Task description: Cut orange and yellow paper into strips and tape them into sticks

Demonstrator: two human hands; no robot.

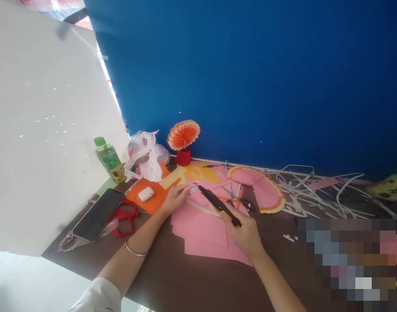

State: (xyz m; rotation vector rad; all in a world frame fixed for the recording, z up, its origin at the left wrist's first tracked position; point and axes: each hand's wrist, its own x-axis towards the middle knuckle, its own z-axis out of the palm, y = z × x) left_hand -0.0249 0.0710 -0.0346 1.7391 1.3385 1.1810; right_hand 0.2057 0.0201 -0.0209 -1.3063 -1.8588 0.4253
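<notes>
My left hand is closed in a pinch on a small clear, whitish piece, too small to name. My right hand grips a black-and-yellow utility knife, its tip pointing at the piece in my left fingers. I cannot tell whether the two touch. Below both hands lie overlapping pink paper sheets. Scissors with dark handles rest just beyond my right hand. A pleated pink paper fan with an orange-and-yellow edge lies to the right of them.
An orange pleated paper flower stands in a red pot by the blue wall. On the left are a green-capped bottle, a phone, red-handled scissors, a white case and plastic bags. White cables tangle at right.
</notes>
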